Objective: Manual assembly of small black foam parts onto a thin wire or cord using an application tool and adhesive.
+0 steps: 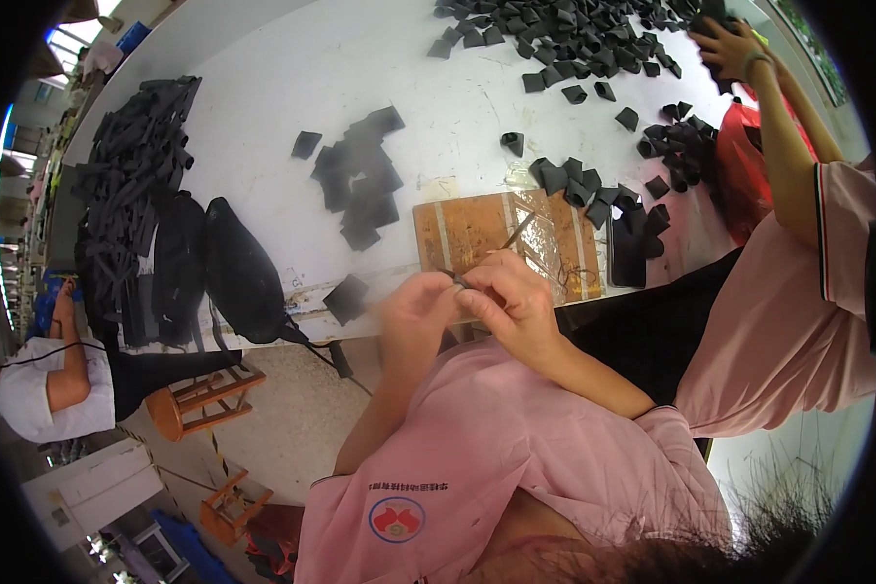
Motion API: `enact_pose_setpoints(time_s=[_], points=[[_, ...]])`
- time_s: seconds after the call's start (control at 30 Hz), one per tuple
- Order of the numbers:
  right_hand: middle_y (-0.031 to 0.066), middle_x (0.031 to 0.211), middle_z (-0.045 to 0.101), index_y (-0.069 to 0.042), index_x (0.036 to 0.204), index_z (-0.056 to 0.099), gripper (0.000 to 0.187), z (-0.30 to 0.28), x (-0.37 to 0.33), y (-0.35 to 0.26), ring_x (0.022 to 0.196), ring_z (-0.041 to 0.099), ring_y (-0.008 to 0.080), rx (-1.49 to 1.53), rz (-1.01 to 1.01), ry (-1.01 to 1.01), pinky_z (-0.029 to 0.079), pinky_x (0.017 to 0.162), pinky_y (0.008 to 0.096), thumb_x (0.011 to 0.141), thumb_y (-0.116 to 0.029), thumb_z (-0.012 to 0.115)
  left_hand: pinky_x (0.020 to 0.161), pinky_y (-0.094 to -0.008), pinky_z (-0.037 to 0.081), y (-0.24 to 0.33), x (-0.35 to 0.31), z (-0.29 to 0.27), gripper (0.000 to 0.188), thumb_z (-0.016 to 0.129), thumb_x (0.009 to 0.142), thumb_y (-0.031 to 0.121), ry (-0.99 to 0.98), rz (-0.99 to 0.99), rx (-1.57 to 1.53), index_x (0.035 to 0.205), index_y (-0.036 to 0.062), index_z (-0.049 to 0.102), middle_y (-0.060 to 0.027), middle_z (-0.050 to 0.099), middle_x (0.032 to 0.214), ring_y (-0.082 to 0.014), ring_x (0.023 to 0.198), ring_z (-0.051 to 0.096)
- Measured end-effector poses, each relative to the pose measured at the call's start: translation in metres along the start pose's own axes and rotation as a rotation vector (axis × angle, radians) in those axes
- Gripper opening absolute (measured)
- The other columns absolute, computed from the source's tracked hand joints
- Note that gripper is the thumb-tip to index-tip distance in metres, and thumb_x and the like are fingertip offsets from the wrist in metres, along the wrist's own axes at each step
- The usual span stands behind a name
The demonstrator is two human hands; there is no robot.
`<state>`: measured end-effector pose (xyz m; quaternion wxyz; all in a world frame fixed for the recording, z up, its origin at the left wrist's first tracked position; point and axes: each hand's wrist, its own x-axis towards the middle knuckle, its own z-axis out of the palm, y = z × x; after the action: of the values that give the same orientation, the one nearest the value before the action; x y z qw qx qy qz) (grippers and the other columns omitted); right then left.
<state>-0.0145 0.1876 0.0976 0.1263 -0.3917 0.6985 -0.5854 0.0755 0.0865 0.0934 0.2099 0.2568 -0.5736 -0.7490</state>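
My left hand [416, 313] and my right hand [508, 292] meet over the table's front edge, their fingertips pinched together on a small black piece [456, 278]. Fingers cover most of it, so its shape cannot be made out. A thin dark stick [520, 230] slants up from behind my right hand's fingers, above the wooden board [469, 222]. That board has pale stripes and a shiny, clear patch on its right half. To the left of my left hand lies a flat black piece [347, 299] at the table edge.
Flat black pieces [360, 175] lie mid-table, with looped black pieces [593, 39] heaped beyond. Dark strips [131, 146] and a black pouch [243, 268] are at left. A dark phone-like slab [627, 255] lies right of the board. A co-worker's hand [725, 49] works at far right beside a red bag [739, 161].
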Motion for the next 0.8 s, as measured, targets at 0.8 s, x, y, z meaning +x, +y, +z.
enact_pose_setpoints(time_s=[0.8], points=[[-0.0061,0.061,0.042,-0.005,0.072,0.053,0.020,-0.053,0.005,0.002,0.055,0.034,0.0024,0.858,0.651,-0.131,0.027,0.046,0.0176,0.084,-0.020,0.052,0.029,-0.0183,0.023,-0.002,0.027,0.028,0.020,0.043,0.077,-0.008,-0.348,-0.365,-0.803,0.096,-0.0022,0.045,-0.0180,0.056,0.086,-0.0032,0.031,0.032]])
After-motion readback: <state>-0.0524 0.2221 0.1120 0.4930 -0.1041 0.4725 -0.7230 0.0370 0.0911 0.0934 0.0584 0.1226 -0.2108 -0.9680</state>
